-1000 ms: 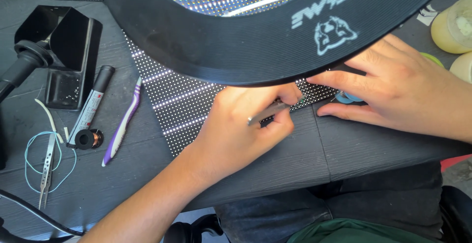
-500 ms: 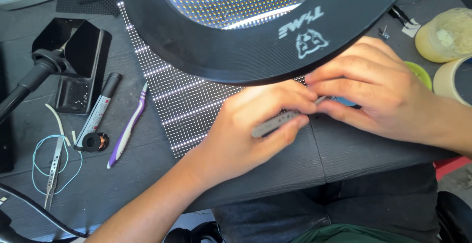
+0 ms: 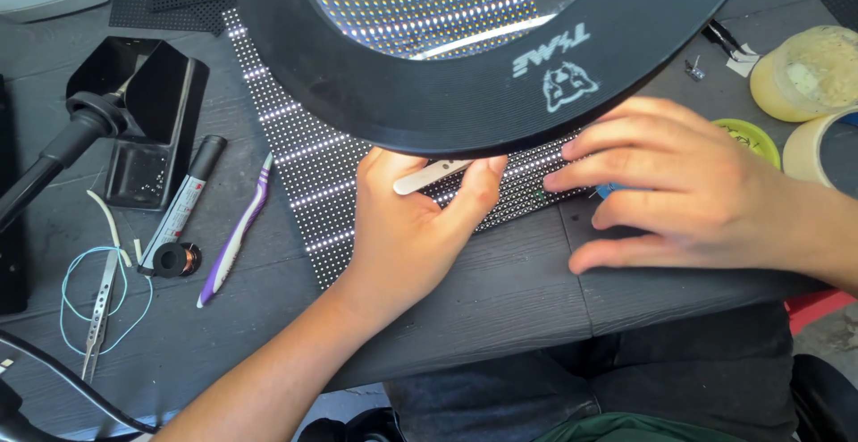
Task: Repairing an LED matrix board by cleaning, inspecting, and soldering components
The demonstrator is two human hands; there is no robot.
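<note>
Dark wood-grain planking of the workbench (image 3: pixel 536 290) lay under everything, and near its middle sat the LED matrix panel (image 3: pixel 313 174), a dotted black board running from about 10 o'clock down toward the bench's front edge at 6. Its upper part was hidden under the round magnifier lamp (image 3: pixel 483 58) at 12 o'clock.

My left hand (image 3: pixel 407 227) was clenched around a pair of pale tweezers (image 3: pixel 429 176), thumb and forefinger pinching the shaft; the tips disappeared beneath the lamp rim, so I could not tell what they touched. My right hand (image 3: pixel 688 196), at 3 o'clock, held nothing: it lay flat, fingertips pressing the panel's right edge.

I judged the main risk to be a slip. With the points out of my direct sight (only the lens showed them), a skid could scrape or lift a neighbouring diode. If my right fingers eased off, the board might slide on the smooth bench under the push.

Further out at 9 o'clock lay a purple toothbrush (image 3: pixel 234 236), a marker pen (image 3: pixel 183 202), a small solder spool (image 3: pixel 170 259) and spare metal tweezers (image 3: pixel 100 312) over a loop of blue wire (image 3: pixel 71 272). At 2 o'clock stood a yellowish tub (image 3: pixel 800 71), close enough for my right forearm to knock.
</note>
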